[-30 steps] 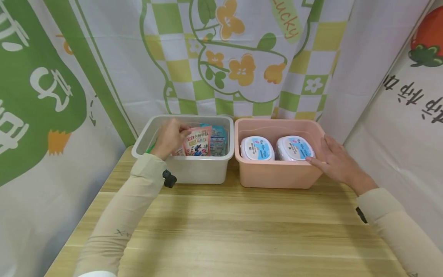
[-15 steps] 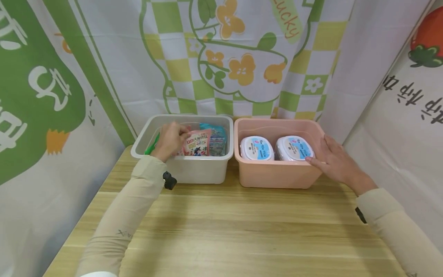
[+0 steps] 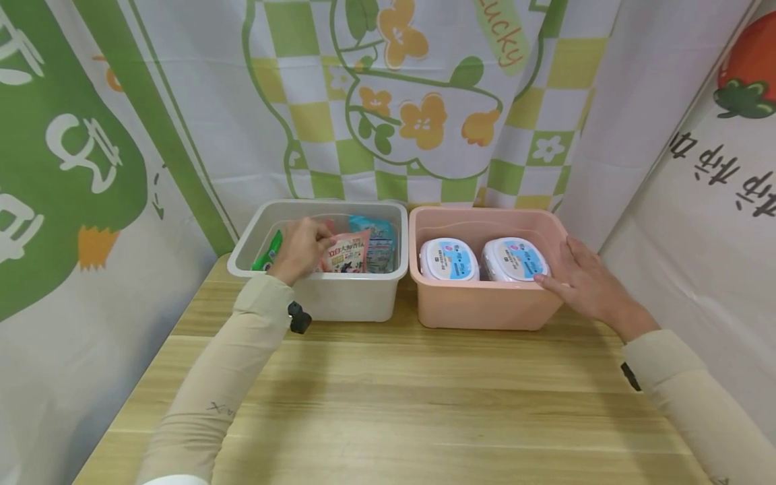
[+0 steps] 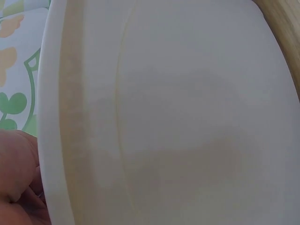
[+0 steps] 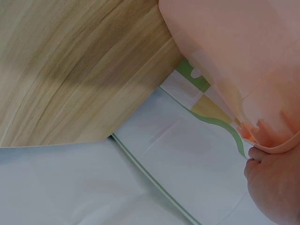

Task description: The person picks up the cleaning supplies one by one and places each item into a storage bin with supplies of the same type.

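Observation:
In the head view, my left hand (image 3: 298, 250) reaches into the white bin (image 3: 348, 300) and pinches the top edge of a pink printed packet (image 3: 347, 253). Behind that packet lies a blue packet (image 3: 380, 239), and a green packet (image 3: 267, 252) sits left of the hand. The white bin's wall (image 4: 187, 108) fills most of the left wrist view, hiding the fingertips. My right hand (image 3: 591, 283) rests on the right rim of the pink bin (image 3: 491, 308). Its fingers look mostly straight, and the thumb reaches over the front rim towards a white lidded tub (image 3: 516, 259).
A second white tub (image 3: 449, 259) with a blue label stands in the pink bin. The two bins are side by side at the back of the wooden table (image 3: 412, 397). Printed curtains (image 3: 418, 87) hang close behind and at both sides.
My left hand has sunk slightly with the pink packet, which sits lower and more tilted. More of the green packet shows. The right hand stays at the pink bin's rim.

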`<action>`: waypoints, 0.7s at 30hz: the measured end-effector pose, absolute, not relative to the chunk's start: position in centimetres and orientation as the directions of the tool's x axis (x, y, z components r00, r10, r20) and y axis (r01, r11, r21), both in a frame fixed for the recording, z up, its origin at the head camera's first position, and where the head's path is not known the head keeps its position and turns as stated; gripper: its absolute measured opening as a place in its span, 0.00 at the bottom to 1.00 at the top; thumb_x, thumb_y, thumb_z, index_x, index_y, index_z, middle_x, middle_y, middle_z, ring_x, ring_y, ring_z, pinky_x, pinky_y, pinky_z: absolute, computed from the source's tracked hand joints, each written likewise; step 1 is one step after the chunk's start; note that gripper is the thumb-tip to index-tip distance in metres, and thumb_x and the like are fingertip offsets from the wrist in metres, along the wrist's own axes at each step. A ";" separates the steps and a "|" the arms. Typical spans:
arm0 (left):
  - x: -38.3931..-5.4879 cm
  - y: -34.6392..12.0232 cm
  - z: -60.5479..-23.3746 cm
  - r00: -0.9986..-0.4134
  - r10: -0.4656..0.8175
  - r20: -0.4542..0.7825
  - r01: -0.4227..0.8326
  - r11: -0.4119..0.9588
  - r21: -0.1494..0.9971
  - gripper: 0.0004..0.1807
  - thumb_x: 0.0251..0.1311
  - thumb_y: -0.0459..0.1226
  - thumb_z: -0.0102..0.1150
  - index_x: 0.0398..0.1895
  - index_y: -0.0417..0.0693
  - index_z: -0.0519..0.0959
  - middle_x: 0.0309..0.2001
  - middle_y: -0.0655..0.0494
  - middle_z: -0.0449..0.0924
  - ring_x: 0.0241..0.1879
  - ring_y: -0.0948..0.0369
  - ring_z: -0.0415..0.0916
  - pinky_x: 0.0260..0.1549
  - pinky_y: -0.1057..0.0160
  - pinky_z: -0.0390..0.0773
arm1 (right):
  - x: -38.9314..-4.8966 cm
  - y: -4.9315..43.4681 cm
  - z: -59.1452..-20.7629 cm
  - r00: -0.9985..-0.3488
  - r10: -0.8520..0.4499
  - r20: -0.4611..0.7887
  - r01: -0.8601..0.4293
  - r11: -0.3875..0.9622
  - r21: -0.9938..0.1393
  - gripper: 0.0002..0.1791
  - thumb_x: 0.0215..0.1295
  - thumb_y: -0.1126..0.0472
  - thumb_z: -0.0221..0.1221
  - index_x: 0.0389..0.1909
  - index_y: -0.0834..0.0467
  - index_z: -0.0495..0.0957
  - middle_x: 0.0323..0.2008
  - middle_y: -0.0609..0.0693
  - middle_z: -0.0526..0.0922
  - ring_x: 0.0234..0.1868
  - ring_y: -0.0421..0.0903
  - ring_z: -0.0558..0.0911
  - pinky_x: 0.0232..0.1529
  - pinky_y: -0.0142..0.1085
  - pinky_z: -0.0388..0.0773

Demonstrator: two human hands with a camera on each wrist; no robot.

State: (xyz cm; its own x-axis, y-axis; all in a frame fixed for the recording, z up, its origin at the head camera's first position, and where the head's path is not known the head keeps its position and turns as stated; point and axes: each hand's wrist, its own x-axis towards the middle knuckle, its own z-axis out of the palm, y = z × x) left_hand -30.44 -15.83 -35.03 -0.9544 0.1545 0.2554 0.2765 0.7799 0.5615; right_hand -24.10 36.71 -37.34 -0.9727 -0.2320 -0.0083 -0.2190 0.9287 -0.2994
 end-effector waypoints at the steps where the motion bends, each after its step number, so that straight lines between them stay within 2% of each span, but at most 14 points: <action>1: -30.5 -15.8 -35.1 -0.955 0.157 0.253 0.277 0.782 0.559 0.09 0.72 0.32 0.64 0.41 0.36 0.91 0.40 0.37 0.90 0.18 0.57 0.82 0.17 0.68 0.72 | -24.1 36.7 -37.3 -0.973 -0.232 -0.008 -0.219 0.929 -0.299 0.58 0.79 0.30 0.45 0.82 0.70 0.30 0.84 0.67 0.24 0.85 0.71 0.34 0.79 0.72 0.38; 7: -30.8 -15.7 -35.2 -0.949 0.165 0.267 0.288 0.801 0.526 0.09 0.71 0.32 0.65 0.35 0.37 0.91 0.38 0.39 0.90 0.17 0.62 0.76 0.17 0.67 0.69 | -24.1 36.7 -37.2 -0.973 -0.229 -0.006 -0.216 0.929 -0.300 0.58 0.79 0.30 0.45 0.82 0.69 0.29 0.84 0.67 0.24 0.84 0.72 0.35 0.79 0.72 0.38; 16: -31.1 -15.5 -35.6 -0.947 0.173 0.270 0.292 0.813 0.504 0.09 0.70 0.33 0.67 0.36 0.36 0.91 0.34 0.41 0.89 0.24 0.57 0.79 0.23 0.66 0.70 | -24.1 36.7 -37.2 -0.973 -0.232 0.003 -0.222 0.930 -0.293 0.58 0.79 0.30 0.45 0.82 0.69 0.30 0.84 0.67 0.24 0.84 0.72 0.35 0.80 0.71 0.38; 19: -31.0 -15.6 -35.7 -0.954 0.167 0.250 0.276 0.814 0.511 0.08 0.70 0.33 0.67 0.38 0.36 0.91 0.34 0.41 0.90 0.25 0.57 0.80 0.27 0.61 0.75 | -24.0 36.7 -37.2 -0.972 -0.235 0.006 -0.227 0.928 -0.294 0.58 0.79 0.30 0.45 0.82 0.70 0.29 0.84 0.67 0.23 0.84 0.72 0.35 0.80 0.71 0.38; 21: -31.0 -15.5 -35.8 -0.958 0.165 0.233 0.266 0.812 0.520 0.08 0.70 0.34 0.66 0.39 0.37 0.91 0.33 0.42 0.90 0.24 0.57 0.81 0.37 0.55 0.79 | -24.0 36.7 -37.2 -0.972 -0.235 0.003 -0.225 0.928 -0.297 0.58 0.79 0.30 0.45 0.82 0.70 0.29 0.84 0.67 0.23 0.84 0.72 0.34 0.80 0.72 0.38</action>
State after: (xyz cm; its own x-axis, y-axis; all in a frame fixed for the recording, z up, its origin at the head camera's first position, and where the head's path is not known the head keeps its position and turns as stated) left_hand -31.02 -15.52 -35.80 -0.9583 0.1649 0.2333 0.2662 0.8119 0.5195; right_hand -24.00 36.70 -37.25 -0.9721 -0.2346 0.0028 -0.2249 0.9281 -0.2967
